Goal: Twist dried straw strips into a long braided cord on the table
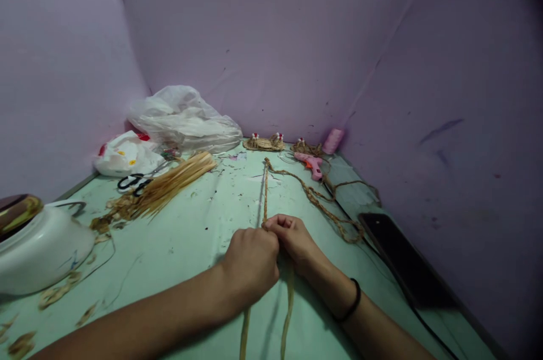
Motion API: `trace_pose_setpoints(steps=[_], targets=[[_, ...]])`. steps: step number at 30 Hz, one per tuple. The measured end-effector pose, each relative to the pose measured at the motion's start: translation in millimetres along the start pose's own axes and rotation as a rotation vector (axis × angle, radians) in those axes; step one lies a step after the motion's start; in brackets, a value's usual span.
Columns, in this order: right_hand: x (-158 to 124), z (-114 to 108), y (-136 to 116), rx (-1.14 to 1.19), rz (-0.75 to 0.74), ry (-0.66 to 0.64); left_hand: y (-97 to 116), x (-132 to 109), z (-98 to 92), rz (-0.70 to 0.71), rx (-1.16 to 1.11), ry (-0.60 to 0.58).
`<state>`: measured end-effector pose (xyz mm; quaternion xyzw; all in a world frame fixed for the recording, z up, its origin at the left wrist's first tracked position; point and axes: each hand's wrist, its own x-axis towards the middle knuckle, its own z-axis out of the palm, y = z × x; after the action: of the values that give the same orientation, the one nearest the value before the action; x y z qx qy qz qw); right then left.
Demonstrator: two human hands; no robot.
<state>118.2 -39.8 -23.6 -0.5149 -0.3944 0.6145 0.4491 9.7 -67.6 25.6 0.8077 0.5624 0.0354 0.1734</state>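
A thin braided straw cord (266,193) runs taut from a point near the back of the table toward me. At its near end my left hand (253,258) is closed in a fist around the strands. My right hand (293,240) pinches the cord's end right beside the left thumb, the two hands touching. Two flat loose straw strands (289,306) hang below the hands toward the near edge. From the far end of the taut part, a longer braided length (314,199) trails to the right in loops. The exact crossing of strands is hidden by my fingers.
Left of the cord lie a bundle of dry straw (176,183), black-handled scissors (131,181) and a white pot (46,250). A plastic bag (186,120) and woven slippers (263,145) sit at the back. Rightward are a pink glue gun (313,165), thread spool (333,141) and phone (403,258).
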Motion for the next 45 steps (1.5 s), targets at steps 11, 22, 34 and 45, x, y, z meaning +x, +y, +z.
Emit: trace_pose_setpoints(steps=[11, 22, 34, 45], targets=[[-2.6, 0.1, -4.9, -0.022, 0.001, -0.097, -40.7, 40.4, -3.4, -0.336, -1.226, -0.346], [-4.6, 0.6, -4.7, -0.146, -0.050, -0.114, -47.4, 44.4, 3.9, -0.328, -1.114, -0.216], [-76.7, -31.8, 9.2, -0.053, 0.216, 0.094, -49.1, 40.8, 12.8, -0.304, -1.153, -0.197], [-101.9, -42.2, 31.6, -0.243, 0.130, 0.222, -39.0, 37.9, 11.5, -0.284, -1.052, -0.149]])
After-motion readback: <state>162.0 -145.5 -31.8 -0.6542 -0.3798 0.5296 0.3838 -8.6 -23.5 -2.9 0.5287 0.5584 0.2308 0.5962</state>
